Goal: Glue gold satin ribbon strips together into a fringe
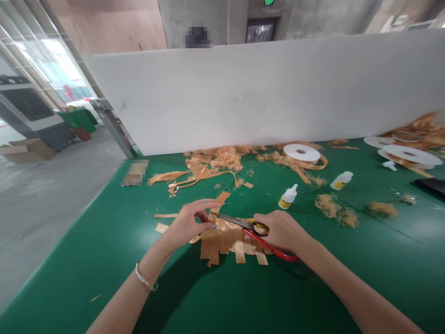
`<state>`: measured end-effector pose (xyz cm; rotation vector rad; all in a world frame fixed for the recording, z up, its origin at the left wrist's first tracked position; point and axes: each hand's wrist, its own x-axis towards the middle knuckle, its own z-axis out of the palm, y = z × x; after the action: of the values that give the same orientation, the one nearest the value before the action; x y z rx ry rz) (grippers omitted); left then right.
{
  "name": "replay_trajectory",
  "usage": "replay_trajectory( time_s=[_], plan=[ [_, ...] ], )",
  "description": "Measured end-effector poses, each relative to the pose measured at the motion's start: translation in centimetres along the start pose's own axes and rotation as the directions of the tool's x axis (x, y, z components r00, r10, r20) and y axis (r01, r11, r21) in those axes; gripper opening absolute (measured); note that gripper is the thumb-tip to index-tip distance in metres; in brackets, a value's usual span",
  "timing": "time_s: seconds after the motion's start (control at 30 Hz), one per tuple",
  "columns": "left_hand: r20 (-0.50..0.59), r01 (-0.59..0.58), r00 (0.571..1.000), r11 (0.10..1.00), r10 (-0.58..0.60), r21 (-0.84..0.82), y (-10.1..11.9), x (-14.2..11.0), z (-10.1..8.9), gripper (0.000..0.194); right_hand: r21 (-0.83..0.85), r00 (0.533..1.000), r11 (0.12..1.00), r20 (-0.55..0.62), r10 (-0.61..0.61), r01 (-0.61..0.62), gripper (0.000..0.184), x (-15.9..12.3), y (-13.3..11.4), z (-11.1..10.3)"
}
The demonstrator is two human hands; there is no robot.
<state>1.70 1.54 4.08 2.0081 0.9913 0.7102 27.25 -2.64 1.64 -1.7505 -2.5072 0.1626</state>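
My right hand [281, 227] grips a pair of scissors [255, 237] with red and yellow handles. Their blades point left towards my left hand [189, 221], which is closed around a tan ribbon strip [224, 197] between thumb and fingers. The blade tips lie beside that strip; whether they touch it I cannot tell. Beneath both hands, several tan ribbon strips [222, 243] lie side by side on the green table, overlapping crosswise strips, with uneven ends. Part of this piece is hidden by my hands and the scissors.
Two small white bottles with yellow labels, one upright [287, 197] and one tilted [341, 180], stand beyond my right hand. Ribbon spools [301, 152] and frayed fibres [227, 158] line the white partition [243, 93]. A dark object [431, 188] lies far right. Someone's head shows behind the partition.
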Motion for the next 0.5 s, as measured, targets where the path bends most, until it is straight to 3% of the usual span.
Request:
replay_trajectory(
  time_s=[0.5],
  plan=[
    [0.021, 0.019, 1.0, 1.0, -0.019, 0.017, -0.29, 0.01, 0.03, 0.04, -0.003, 1.0, 1.0, 0.007, 0.005, -0.005, 0.016, -0.06, 0.08, -0.15]
  ],
)
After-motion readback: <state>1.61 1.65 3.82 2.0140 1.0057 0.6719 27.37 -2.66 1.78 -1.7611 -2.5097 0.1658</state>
